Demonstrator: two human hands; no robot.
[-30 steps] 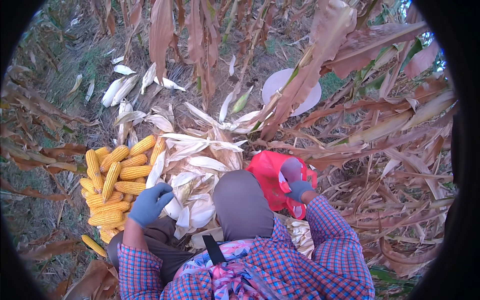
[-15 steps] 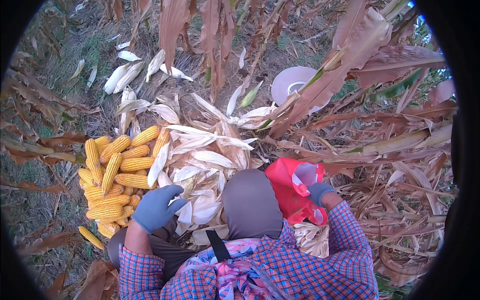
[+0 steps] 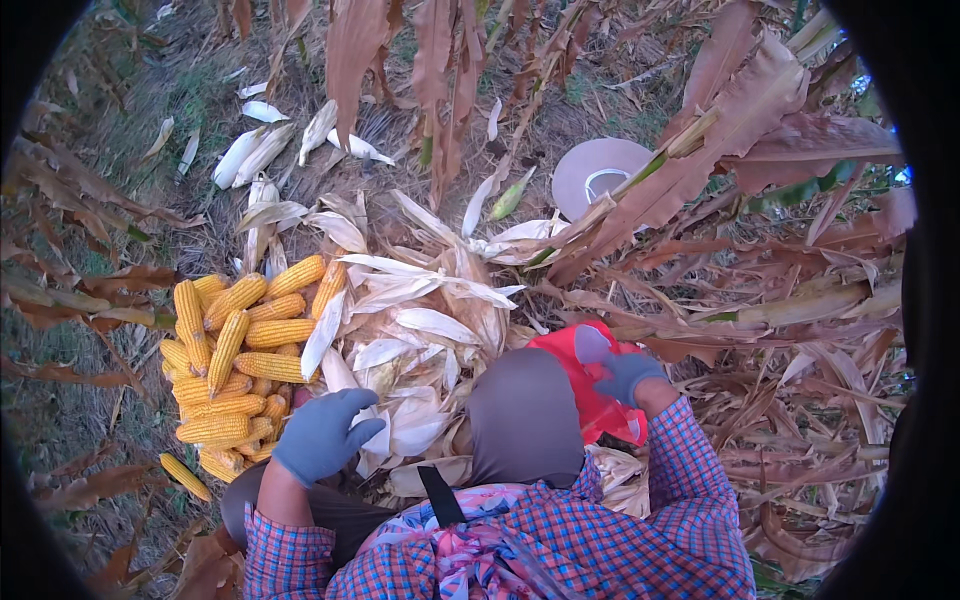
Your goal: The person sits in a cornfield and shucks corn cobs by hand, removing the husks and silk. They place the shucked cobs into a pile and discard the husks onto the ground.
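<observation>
Touching crumpled red bag [image 3: 592, 408]: knit-gloved right hand [image 3: 628, 380].

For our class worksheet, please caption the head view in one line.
A gloved right hand at a red bag, the left hand beside husks and a pile of yellow corn.

Left of the large brown leaf [image 3: 718, 150] lies soil [image 3: 352, 182] (green grass [image 3: 195, 118] patches it); below the leaf, dry foliage [image 3: 820, 400] tangles in daylight.

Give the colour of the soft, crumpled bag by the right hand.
The crumpled bag is bright red; the head view shows it best.
</observation>
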